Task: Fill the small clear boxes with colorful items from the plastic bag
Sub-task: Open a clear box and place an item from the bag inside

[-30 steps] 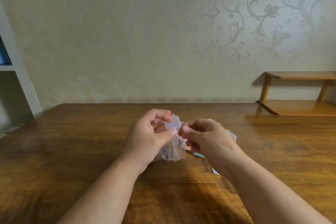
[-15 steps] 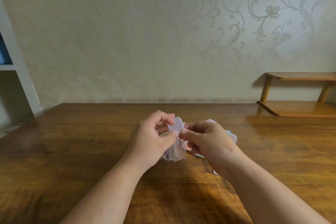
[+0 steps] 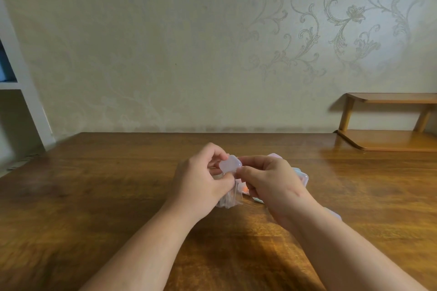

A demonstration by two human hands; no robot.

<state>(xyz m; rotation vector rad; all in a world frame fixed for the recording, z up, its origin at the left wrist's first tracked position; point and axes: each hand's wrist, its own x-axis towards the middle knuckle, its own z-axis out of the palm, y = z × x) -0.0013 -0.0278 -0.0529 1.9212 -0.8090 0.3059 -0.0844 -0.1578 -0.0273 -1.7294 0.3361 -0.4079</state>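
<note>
Between the hands, over the bench (image 3: 94, 196), a small clear box (image 3: 230, 163) is pinched by left hand (image 3: 203, 179) and right hand (image 3: 272, 179); a plastic bag (image 3: 228, 199) bunches just beneath the left.

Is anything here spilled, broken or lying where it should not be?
Nothing stands out. The left hand and the right hand pinch one box over the table; the bag is below the left hand, other boxes lie behind the right. No spill shows.
</note>
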